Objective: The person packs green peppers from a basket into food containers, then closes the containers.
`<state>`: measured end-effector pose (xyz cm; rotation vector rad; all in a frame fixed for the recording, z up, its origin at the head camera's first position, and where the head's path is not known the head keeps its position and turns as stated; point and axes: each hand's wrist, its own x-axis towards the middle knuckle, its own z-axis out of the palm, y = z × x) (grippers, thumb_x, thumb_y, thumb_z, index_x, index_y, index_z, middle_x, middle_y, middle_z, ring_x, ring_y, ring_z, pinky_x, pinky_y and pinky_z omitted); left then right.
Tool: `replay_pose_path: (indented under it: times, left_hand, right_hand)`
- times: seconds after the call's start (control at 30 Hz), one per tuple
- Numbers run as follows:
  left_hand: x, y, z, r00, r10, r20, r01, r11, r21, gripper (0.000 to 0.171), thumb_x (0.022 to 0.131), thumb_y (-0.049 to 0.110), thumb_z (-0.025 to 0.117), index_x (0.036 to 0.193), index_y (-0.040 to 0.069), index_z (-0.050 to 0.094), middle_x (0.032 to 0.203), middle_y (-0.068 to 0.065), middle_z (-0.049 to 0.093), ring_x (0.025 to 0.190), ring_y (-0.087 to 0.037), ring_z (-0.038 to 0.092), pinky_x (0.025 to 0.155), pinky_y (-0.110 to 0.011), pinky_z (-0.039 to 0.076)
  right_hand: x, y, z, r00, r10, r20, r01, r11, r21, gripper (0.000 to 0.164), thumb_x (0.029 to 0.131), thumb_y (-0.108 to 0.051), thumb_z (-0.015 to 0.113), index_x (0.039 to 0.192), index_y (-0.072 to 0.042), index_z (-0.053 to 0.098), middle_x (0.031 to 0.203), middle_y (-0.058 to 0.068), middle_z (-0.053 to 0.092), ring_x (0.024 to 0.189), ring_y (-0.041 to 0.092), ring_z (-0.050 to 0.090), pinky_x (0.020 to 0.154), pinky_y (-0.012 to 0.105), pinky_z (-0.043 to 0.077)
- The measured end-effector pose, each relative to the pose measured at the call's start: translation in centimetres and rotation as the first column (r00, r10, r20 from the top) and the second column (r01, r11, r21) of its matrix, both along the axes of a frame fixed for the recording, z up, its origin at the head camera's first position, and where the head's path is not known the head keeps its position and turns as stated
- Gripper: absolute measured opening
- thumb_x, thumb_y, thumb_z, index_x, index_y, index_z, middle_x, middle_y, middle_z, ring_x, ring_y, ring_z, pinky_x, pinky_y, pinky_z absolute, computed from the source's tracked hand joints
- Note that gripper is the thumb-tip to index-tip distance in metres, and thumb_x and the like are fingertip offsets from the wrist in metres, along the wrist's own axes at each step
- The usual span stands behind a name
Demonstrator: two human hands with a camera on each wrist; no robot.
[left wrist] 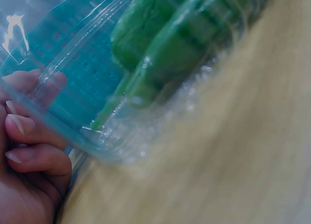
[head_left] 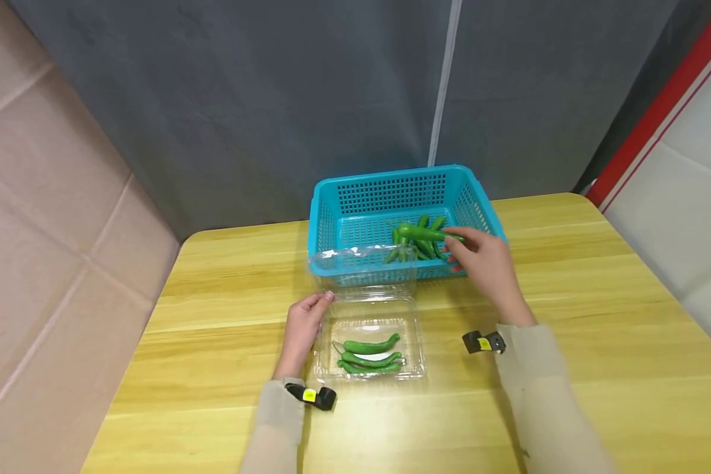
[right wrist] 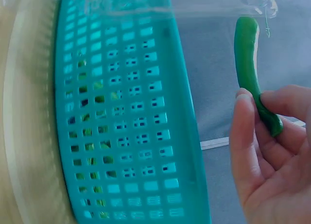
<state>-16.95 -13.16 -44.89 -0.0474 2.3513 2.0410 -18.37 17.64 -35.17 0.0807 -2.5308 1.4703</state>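
My right hand (head_left: 482,258) pinches one green chili pepper (head_left: 422,233) near its end, above the blue plastic basket (head_left: 385,176). In the right wrist view, thumb and fingers close round the lower part of that pepper (right wrist: 247,59). My left hand (head_left: 305,324) grips the left edge of a clear plastic clamshell box (head_left: 416,329), its lid raised and leaning by the basket's front wall. Three green peppers (head_left: 372,345) lie side by side in the box. The left wrist view shows fingers (left wrist: 41,158) curled at the box's clear wall.
More green peppers (head_left: 404,249) lie in the basket, toward its right half. The basket stands at the back of the wooden table (head_left: 225,316), close to a grey curtain (head_left: 243,118). A pale padded wall (head_left: 47,250) borders the left side.
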Motion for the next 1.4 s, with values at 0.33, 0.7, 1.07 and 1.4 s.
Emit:
replay_pose_path:
  times: [0.33, 0.7, 1.07, 1.4]
  left_hand:
    - [0.2, 0.2, 0.5, 1.000, -0.001, -0.003, 0.001, 1.000, -0.004, 0.029, 0.088, 0.031, 0.056, 0.095, 0.006, 0.068, 0.044, 0.002, 0.035, 0.031, -0.005, 0.030, 0.031, -0.023, 0.027]
    - [0.2, 0.2, 0.3, 1.000, -0.005, -0.004, 0.005, 1.000, 0.003, 0.030, 0.088, 0.032, 0.056, 0.097, 0.005, 0.067, 0.045, 0.002, 0.038, 0.032, -0.003, 0.030, 0.031, -0.024, 0.027]
    - [0.0, 0.1, 0.6, 1.000, -0.009, -0.002, 0.008, 1.000, -0.025, 0.028, 0.088, 0.033, 0.056, 0.094, 0.008, 0.068, 0.044, 0.003, 0.033, 0.033, -0.006, 0.030, 0.031, -0.024, 0.027]
    - [0.2, -0.1, 0.3, 1.000, -0.009, 0.014, 0.009, 1.000, -0.008, 0.029, 0.089, 0.032, 0.056, 0.097, 0.007, 0.067, 0.044, 0.004, 0.034, 0.034, -0.005, 0.031, 0.032, -0.021, 0.028]
  right_hand:
    - [1.0, -0.1, -0.6, 0.999, -0.047, -0.002, 0.047, 0.990, -0.130, 0.033, 0.088, -0.032, 0.056, 0.114, -0.013, 0.060, 0.088, 0.012, 0.065, 0.071, 0.025, 0.060, 0.057, 0.032, 0.053]
    - [1.8, 0.2, -0.6, 0.997, -0.068, -0.020, 0.063, 0.977, -0.205, 0.032, 0.089, -0.027, 0.056, 0.115, -0.009, 0.060, 0.090, 0.013, 0.064, 0.074, 0.028, 0.060, 0.060, 0.033, 0.053]
    - [3.3, -0.5, 0.9, 0.994, 0.043, -0.097, -0.051, 0.995, -0.085, 0.026, 0.086, -0.030, 0.060, 0.109, -0.018, 0.064, 0.082, 0.008, 0.066, 0.063, 0.017, 0.060, 0.058, 0.029, 0.051]
    - [4.3, -0.8, 1.6, 0.940, 0.255, -0.227, -0.226, 0.963, 0.144, 0.020, 0.083, -0.018, 0.065, 0.103, -0.018, 0.068, 0.088, -0.007, 0.061, 0.062, 0.010, 0.055, 0.054, 0.020, 0.046]
